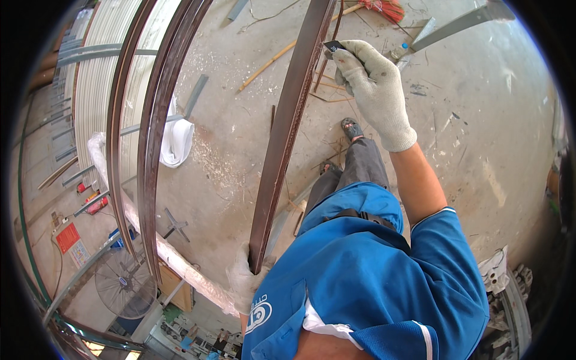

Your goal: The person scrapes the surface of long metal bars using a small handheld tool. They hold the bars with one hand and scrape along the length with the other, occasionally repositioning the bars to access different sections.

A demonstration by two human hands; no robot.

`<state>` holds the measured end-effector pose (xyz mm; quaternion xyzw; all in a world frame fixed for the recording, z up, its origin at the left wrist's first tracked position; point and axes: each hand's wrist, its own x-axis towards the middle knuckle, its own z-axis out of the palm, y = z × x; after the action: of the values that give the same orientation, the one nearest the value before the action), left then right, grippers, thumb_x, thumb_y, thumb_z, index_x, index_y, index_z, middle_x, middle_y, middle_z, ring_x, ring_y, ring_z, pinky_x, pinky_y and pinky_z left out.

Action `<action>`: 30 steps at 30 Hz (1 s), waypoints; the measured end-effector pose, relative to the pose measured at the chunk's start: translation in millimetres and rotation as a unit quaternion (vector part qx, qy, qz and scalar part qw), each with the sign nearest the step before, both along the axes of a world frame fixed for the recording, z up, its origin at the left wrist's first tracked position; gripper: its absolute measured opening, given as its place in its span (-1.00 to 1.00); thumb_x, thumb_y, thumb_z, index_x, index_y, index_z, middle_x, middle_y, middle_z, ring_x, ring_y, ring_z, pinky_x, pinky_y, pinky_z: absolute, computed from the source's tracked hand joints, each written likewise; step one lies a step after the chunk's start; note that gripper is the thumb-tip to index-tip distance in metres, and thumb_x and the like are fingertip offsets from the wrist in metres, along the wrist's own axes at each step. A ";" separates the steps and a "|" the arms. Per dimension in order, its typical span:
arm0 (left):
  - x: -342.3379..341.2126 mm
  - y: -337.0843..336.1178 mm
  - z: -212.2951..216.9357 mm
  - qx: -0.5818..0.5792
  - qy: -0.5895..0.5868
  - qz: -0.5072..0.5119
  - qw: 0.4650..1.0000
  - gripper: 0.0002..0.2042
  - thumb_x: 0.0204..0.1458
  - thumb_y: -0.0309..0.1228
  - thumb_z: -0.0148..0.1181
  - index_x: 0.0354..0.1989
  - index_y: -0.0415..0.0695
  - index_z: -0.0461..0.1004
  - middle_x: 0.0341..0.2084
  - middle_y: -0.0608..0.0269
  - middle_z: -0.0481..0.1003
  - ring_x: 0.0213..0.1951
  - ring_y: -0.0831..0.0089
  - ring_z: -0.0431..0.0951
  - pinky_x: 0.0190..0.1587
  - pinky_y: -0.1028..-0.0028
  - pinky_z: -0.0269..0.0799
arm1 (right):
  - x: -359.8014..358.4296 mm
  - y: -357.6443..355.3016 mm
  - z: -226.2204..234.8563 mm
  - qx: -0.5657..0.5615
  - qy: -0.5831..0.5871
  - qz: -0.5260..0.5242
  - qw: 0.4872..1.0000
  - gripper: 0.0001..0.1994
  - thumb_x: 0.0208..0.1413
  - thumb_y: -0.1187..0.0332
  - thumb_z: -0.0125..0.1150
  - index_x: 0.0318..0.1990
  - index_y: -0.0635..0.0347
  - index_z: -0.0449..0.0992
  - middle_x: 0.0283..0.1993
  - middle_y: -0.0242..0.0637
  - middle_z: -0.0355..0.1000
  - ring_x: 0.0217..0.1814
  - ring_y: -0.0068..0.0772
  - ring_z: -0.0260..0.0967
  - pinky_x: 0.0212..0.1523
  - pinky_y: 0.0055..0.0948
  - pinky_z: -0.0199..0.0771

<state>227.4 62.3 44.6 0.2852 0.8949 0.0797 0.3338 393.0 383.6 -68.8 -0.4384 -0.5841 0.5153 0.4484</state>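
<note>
A long dark-brown profile strip [288, 132] slants up through the middle, its edge scuffed and rough. My left hand [242, 276], in a white knit glove, is closed around its near end; some of the fingers are hidden behind it. Beside the strip's far right edge, my gloved right hand [373, 87] pinches a small flat black blade-like piece [333, 46] between thumb and fingers. The piece's tip is close to that edge; whether it touches, I cannot tell.
More brown strips [157, 102] stand to the left, before stacked pale panels [99, 90] and grey metal bars. A white roll [177, 142], a bamboo pole [267, 66] and a red broom [384, 8] lie on the littered floor. A fan [123, 282] stands lower left.
</note>
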 end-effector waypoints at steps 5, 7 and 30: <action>1.9 1.0 -0.5 -0.013 -0.001 0.021 1.000 -0.58 -0.03 -0.27 0.48 -0.07 -0.25 0.53 -0.52 0.02 0.56 -0.51 0.35 0.55 -0.38 0.36 0.47 | -1.6 -4.0 1.2 -0.010 0.007 0.011 1.000 -0.77 0.40 0.33 0.13 0.01 0.31 0.57 -0.46 -0.51 0.41 -0.45 -0.79 0.20 -0.43 -0.68 0.25; 2.6 1.9 0.2 0.003 -0.001 0.013 1.000 -0.58 -0.02 -0.28 0.48 -0.06 -0.26 0.52 -0.51 0.02 0.56 -0.50 0.37 0.56 -0.37 0.37 0.48 | -2.7 -5.0 2.0 -0.006 -0.001 0.005 1.000 -0.77 0.40 0.33 0.13 0.01 0.30 0.57 -0.46 -0.52 0.41 -0.45 -0.80 0.20 -0.44 -0.68 0.25; 12.0 -1.7 -5.1 0.056 -0.039 0.072 0.995 -0.58 -0.12 -0.67 0.25 0.02 -0.30 0.50 -0.45 0.05 0.67 -0.36 0.37 0.73 -0.24 0.43 0.61 | 1.0 -9.7 8.7 -0.054 0.015 -0.011 0.998 -0.79 0.34 0.37 0.20 -0.02 0.32 0.60 -0.39 -0.37 0.54 -0.34 -0.68 0.44 -0.28 -0.57 0.47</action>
<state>239.4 60.6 39.6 0.2352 0.8934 0.1649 0.3454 394.1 373.9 -60.1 -0.4613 -0.5435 0.5476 0.4382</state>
